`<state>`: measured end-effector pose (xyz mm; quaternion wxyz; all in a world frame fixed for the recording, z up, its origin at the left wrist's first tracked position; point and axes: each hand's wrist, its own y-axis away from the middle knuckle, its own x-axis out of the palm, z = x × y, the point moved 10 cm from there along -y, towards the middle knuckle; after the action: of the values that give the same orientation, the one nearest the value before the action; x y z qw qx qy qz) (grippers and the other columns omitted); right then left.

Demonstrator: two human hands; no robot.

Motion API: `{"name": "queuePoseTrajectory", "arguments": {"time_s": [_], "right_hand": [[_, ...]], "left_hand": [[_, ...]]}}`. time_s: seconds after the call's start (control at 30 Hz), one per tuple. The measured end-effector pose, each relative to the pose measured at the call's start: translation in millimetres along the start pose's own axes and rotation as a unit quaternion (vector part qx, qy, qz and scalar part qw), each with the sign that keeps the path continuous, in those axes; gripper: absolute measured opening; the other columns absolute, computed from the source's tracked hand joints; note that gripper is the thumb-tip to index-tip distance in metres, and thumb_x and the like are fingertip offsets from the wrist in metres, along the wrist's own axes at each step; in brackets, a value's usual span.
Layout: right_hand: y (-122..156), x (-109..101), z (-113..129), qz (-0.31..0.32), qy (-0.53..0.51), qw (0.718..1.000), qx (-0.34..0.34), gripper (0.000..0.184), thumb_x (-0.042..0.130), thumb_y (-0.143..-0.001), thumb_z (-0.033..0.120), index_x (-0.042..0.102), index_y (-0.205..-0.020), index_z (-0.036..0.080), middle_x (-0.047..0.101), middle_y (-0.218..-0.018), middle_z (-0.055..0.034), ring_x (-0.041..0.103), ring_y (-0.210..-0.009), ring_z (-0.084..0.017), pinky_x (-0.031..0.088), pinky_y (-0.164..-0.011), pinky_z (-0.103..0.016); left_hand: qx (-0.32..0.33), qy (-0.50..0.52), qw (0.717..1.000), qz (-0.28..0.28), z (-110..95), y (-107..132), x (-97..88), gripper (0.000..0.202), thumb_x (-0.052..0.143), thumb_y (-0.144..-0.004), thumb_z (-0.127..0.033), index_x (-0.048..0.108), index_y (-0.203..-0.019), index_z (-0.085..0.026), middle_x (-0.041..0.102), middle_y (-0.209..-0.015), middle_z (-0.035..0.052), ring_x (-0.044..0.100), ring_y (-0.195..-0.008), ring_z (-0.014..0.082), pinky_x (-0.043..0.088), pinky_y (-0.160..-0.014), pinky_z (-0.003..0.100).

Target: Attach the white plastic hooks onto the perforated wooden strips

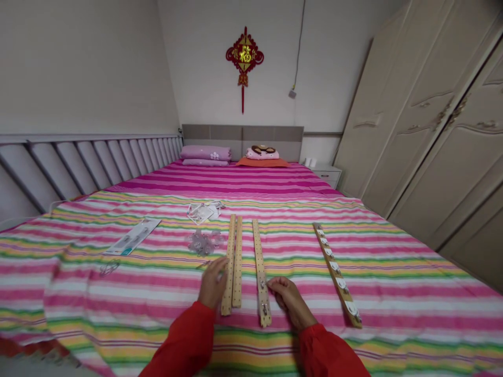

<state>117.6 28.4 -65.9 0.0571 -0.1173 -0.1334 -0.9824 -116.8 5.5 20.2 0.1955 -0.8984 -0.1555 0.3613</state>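
Three light wooden strips with rows of small holes lie lengthwise on the striped sheet. My left hand (212, 284) is at the edge of the left strip (230, 251), palm down, its fingers loosely bent and apart. Close beside that strip lies the middle strip (238, 262). My right hand (290, 299) reaches to the right strip (258, 251), thumb and forefinger pinched at a small metal fitting (263, 284). Whatever is between those fingertips is too small to make out. A second metal fitting (264, 309) sits nearer the strip's front end.
Farther right lies a darker strip (338, 277) bearing several white pieces and metal fittings. Left of my hands are clear plastic pieces (203, 242), paper cards (204, 211), a long clear packet (134, 236) and a thin wire-like bundle (109, 267). A bed rail (98, 162) runs along the left.
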Motion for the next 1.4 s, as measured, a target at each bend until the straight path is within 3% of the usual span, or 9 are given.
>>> {"name": "queuePoseTrajectory", "arguments": {"time_s": [0.1, 0.2, 0.47, 0.63, 0.83, 0.9, 1.13, 1.23, 1.4], "right_hand": [[5, -1, 4, -0.007, -0.019, 1.000, -0.019, 0.027, 0.073, -0.058, 0.036, 0.054, -0.061, 0.018, 0.041, -0.038, 0.0097, 0.021, -0.029, -0.003, 0.007, -0.034, -0.021], [7, -3, 6, -0.019, -0.030, 0.999, -0.036, 0.029, 0.074, -0.058, 0.037, 0.052, -0.060, 0.018, 0.040, -0.038, 0.0101, 0.020, -0.030, -0.003, 0.006, -0.034, -0.021], [6, -5, 4, -0.009, -0.040, 0.998, -0.051, 0.037, 0.076, -0.058, 0.046, 0.049, -0.058, 0.019, 0.040, -0.039, 0.0095, 0.020, -0.030, -0.003, 0.007, -0.035, -0.022], [6, -6, 2, -0.009, -0.030, 0.998, -0.047, 0.042, 0.075, -0.058, 0.051, 0.047, -0.057, 0.020, 0.034, -0.037, 0.0109, 0.018, -0.030, -0.003, 0.007, -0.036, -0.023], [8, -6, 4, -0.009, -0.041, 0.998, -0.050, 0.041, 0.074, -0.060, 0.050, 0.047, -0.057, 0.020, 0.033, -0.037, 0.0112, 0.017, -0.031, -0.003, 0.007, -0.036, -0.023], [9, -7, 5, -0.008, -0.051, 0.997, -0.050, 0.039, 0.074, -0.062, 0.048, 0.048, -0.057, 0.020, 0.036, -0.038, 0.0105, 0.017, -0.031, -0.003, 0.007, -0.036, -0.022], [20, -1, 21, -0.019, -0.064, 0.995, -0.076, 0.035, 0.076, -0.061, 0.047, 0.056, -0.062, 0.018, 0.049, -0.048, 0.0059, 0.027, -0.036, -0.005, 0.016, -0.037, -0.021], [26, 15, 35, 0.011, -0.044, 0.994, -0.096, 0.034, 0.076, -0.061, 0.047, 0.062, -0.067, 0.017, 0.055, -0.054, 0.0032, 0.036, -0.041, -0.006, 0.023, -0.040, -0.021], [29, 35, 54, 0.067, -0.013, 0.991, -0.115, 0.029, 0.074, -0.066, 0.044, 0.064, -0.072, 0.017, 0.056, -0.054, 0.0046, 0.032, -0.036, -0.004, 0.023, -0.039, -0.020]], "left_hand": [[-0.084, -0.001, 0.989, -0.125, 50, 1, -49.9, 0.033, 0.049, -0.073, -0.027, 0.067, -0.099, -0.017, 0.065, -0.105, 0.0113, 0.057, -0.105, 0.0257, 0.042, -0.098, 0.042], [-0.136, -0.009, 0.976, -0.169, 84, 7, -71.2, 0.033, 0.056, -0.064, -0.029, 0.067, -0.093, -0.016, 0.065, -0.100, 0.0122, 0.058, -0.101, 0.0282, 0.043, -0.096, 0.043], [-0.192, 0.041, 0.965, -0.176, 103, 10, -70.8, 0.015, 0.059, -0.061, -0.033, 0.063, -0.068, -0.020, 0.067, -0.084, 0.0073, 0.060, -0.091, 0.0259, 0.046, -0.089, 0.041], [-0.280, 0.228, 0.917, -0.170, 111, 18, -58.4, 0.028, 0.070, -0.058, -0.038, 0.066, -0.074, -0.016, 0.070, -0.078, 0.0048, 0.063, -0.082, 0.0214, 0.049, -0.082, 0.036], [-0.386, 0.440, 0.804, -0.105, 85, 29, -25.2, 0.028, 0.079, -0.055, -0.022, 0.068, -0.079, -0.016, 0.070, -0.076, 0.0006, 0.062, -0.066, 0.0085, 0.049, -0.064, 0.020], [-0.399, 0.462, 0.789, -0.070, 66, 29, -17.5, 0.028, 0.080, -0.054, -0.019, 0.068, -0.080, -0.017, 0.068, -0.074, -0.0011, 0.058, -0.060, 0.0054, 0.047, -0.057, 0.016], [-0.361, 0.434, 0.824, 0.052, 8, 19, 3.7, 0.040, 0.084, -0.045, -0.033, 0.069, -0.078, -0.015, 0.067, -0.068, -0.0007, 0.054, -0.057, 0.0068, 0.042, -0.054, 0.018], [-0.334, 0.407, 0.845, 0.093, -7, 12, 19.2, 0.042, 0.082, -0.047, -0.039, 0.070, -0.080, -0.015, 0.064, -0.061, -0.0011, 0.050, -0.051, 0.0069, 0.039, -0.052, 0.019], [-0.286, 0.392, 0.864, 0.136, -32, -3, 46.7, 0.038, 0.081, -0.047, -0.039, 0.071, -0.075, -0.015, 0.067, -0.065, 0.0021, 0.054, -0.057, 0.0100, 0.040, -0.054, 0.021]]}}
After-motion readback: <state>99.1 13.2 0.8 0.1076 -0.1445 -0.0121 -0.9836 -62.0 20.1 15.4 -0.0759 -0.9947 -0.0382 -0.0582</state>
